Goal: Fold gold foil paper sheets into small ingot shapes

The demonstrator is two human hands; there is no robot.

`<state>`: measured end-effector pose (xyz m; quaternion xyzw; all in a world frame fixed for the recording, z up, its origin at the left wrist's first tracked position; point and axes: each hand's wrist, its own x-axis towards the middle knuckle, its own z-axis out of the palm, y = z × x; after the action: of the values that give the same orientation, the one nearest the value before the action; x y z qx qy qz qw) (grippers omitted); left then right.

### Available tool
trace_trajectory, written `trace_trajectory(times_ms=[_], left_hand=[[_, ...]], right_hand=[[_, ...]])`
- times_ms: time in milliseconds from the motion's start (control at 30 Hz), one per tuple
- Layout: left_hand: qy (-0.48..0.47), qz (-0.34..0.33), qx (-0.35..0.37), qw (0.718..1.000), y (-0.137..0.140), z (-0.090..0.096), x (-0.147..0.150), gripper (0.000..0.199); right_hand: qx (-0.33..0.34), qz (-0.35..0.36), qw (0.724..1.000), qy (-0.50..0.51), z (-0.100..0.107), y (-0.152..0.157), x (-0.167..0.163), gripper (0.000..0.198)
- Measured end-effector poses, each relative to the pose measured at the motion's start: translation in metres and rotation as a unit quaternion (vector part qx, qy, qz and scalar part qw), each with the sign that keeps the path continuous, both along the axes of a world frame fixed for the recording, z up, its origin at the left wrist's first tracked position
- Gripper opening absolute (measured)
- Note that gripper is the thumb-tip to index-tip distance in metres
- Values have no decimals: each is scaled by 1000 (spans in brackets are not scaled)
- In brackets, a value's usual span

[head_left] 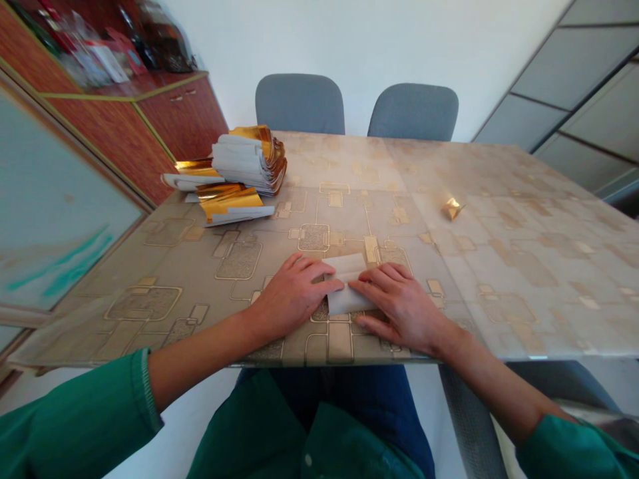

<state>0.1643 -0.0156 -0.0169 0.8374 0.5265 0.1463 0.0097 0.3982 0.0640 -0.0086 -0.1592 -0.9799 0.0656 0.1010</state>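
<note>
A small sheet of whitish paper (349, 305) lies on the table near its front edge, with crease lines running across it. My left hand (294, 293) is at its left edge, thumb and fingers closing on the margin. From the right, my right hand (399, 303) covers the sheet's other side, its fingers bent and pressing the paper to the tabletop. The thumb of that hand rests lower, by the paper's near edge. The right end of the sheet is hidden under the fingers.
A stack of folded gold-and-white paper (239, 163) sits at the back left, with loose gold-faced sheets (229, 199) before it. Toward the right lies a small folded gold piece (452, 209). A patterned cloth (499, 266) covers the table. Two grey chairs (299, 103) stand behind.
</note>
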Motion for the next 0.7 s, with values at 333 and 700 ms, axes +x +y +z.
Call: trace_trajectory(times_ms=[333,700], left_hand=[[22,-10,6,1000,-8,-7,-3,43],[43,-66,47,996,-9,-6,13,26]], right_hand=[[37,-22,999,0,-9,-7,1,51],[35,-24,999,6,-11,-6,3,47]])
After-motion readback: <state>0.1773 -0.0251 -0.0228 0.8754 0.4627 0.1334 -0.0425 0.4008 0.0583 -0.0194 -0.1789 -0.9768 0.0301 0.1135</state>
